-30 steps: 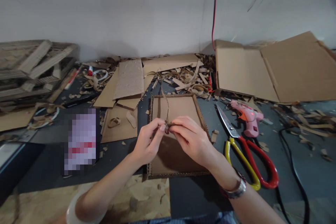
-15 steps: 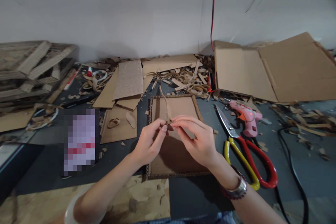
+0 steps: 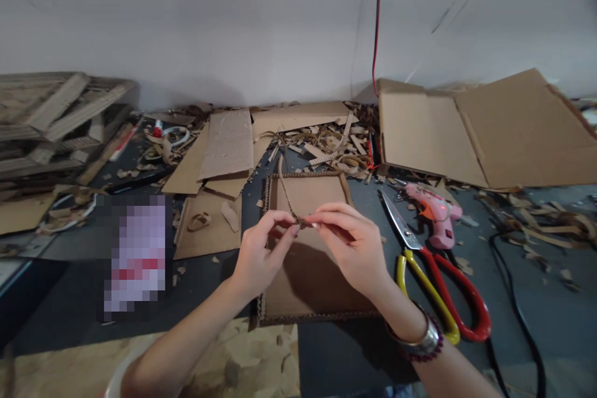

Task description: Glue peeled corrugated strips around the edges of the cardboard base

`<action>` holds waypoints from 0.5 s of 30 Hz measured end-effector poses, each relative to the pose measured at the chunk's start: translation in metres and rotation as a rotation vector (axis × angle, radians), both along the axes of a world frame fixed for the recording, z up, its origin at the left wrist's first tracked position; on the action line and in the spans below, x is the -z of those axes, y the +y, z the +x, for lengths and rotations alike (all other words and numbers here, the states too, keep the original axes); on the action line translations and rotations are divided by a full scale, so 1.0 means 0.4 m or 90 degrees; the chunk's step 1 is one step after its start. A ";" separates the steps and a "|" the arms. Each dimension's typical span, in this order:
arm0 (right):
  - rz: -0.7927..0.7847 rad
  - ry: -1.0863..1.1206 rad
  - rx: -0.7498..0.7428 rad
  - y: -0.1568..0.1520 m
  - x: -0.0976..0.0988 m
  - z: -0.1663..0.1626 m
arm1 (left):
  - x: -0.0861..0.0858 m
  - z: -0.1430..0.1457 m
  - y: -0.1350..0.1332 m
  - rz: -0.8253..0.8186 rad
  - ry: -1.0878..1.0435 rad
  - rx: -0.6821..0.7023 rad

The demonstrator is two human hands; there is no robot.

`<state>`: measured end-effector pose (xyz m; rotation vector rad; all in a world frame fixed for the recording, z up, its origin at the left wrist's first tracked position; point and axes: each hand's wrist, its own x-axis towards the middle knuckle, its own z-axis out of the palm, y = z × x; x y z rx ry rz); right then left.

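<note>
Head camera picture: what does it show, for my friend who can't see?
A left hand and right hand pinch a thin brown strip over a shallow cardboard tray. To the right lie scissors and a pink glue gun; cardboard scraps lie behind the tray.

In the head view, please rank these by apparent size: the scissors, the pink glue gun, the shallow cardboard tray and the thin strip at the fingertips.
By picture area, largest first:
1. Shallow cardboard tray, partly covered
2. Scissors
3. Pink glue gun
4. Thin strip, very narrow

scuffed pale grey wall point(image 3: 233, 18) behind a dark tabletop point(image 3: 345, 354)
</note>
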<state>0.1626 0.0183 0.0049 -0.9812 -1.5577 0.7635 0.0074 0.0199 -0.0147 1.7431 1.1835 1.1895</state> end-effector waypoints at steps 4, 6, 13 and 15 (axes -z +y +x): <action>-0.035 0.032 -0.014 0.003 -0.003 -0.005 | 0.005 0.004 0.002 -0.040 -0.105 0.012; -0.049 0.050 -0.018 0.003 -0.001 -0.006 | 0.003 0.005 0.003 -0.049 -0.121 0.019; -0.067 0.091 -0.029 0.000 0.002 -0.005 | -0.004 0.002 0.001 -0.033 -0.086 0.026; -0.073 0.098 -0.030 0.001 0.003 -0.006 | -0.004 0.003 0.002 -0.018 -0.083 0.026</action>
